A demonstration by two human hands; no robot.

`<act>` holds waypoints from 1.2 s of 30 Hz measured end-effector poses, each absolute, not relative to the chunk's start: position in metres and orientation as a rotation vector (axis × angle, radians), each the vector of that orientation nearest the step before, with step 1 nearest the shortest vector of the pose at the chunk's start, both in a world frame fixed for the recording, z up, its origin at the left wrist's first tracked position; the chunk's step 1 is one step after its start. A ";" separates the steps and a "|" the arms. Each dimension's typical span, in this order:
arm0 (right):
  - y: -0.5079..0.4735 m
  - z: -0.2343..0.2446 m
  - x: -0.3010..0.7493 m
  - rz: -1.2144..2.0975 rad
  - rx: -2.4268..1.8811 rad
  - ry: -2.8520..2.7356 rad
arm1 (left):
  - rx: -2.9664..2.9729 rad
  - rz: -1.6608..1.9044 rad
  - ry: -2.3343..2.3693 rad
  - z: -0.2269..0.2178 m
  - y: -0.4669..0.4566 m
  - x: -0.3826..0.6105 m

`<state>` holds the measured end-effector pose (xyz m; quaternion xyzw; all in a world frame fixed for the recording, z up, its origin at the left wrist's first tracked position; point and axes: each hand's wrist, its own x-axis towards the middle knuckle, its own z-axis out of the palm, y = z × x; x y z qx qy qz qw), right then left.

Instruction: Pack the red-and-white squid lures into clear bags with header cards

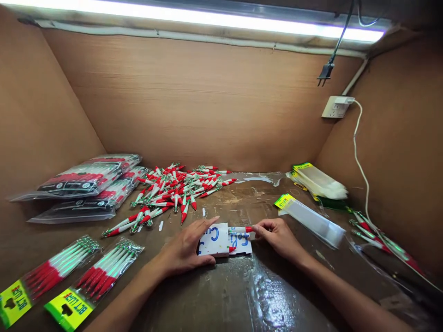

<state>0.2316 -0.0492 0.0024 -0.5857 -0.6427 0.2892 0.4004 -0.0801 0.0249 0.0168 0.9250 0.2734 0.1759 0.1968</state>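
My left hand [185, 249] rests on the left side of a white block [216, 240] with blue writing, fingers stretched along its edges to steady it. My right hand [277, 235] is pinched on the red tip of a red-and-white lure [242, 229] lying across the top of the block. A second red tip [231, 249] shows at the block's lower edge. Behind the hands lies a heap of loose red-and-white lures [173, 189].
Two filled lure packs with yellow-green headers [65, 281] lie at the front left, larger bagged bundles [83, 184] behind them. Empty clear bags [311, 216] and a stack of them [318, 182] sit right. More lures [377, 240] lie at the far right. Brown walls enclose the bench.
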 end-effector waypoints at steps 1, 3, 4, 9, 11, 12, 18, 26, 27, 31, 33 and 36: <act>-0.050 0.002 0.232 0.724 -1.501 -1.624 | 2.589 0.488 0.756 0.016 0.025 -0.080; -0.050 0.001 0.232 0.722 -1.531 -1.618 | 2.589 0.485 0.744 0.015 0.025 -0.080; -0.050 0.001 0.232 0.729 -1.539 -1.620 | 2.590 0.487 0.742 0.014 0.025 -0.080; -0.051 0.002 0.230 0.765 -1.530 -1.638 | 2.596 0.499 0.759 0.016 0.025 -0.082; -0.052 0.003 0.227 0.750 -1.519 -1.648 | 2.591 0.497 0.755 0.016 0.024 -0.082; -0.053 0.003 0.225 0.732 -1.516 -1.655 | 2.588 0.496 0.750 0.016 0.024 -0.081; -0.060 0.001 0.203 0.441 -1.484 -1.902 | 2.580 0.513 0.686 0.014 0.020 -0.075; -0.062 -0.002 0.195 0.324 -1.338 -2.250 | 2.556 0.502 0.645 0.013 0.015 -0.074; -0.063 -0.003 0.195 0.340 -1.341 -2.250 | 2.553 0.491 0.646 0.013 0.015 -0.075; -0.058 0.001 0.203 0.446 -1.351 -2.144 | 2.556 0.477 0.650 0.008 0.013 -0.076; -0.044 0.010 0.203 0.455 -1.360 -2.049 | 2.561 0.493 0.642 0.007 0.011 -0.077; -0.011 0.035 0.183 0.352 -1.299 -2.100 | 2.574 0.509 0.639 0.008 0.006 -0.077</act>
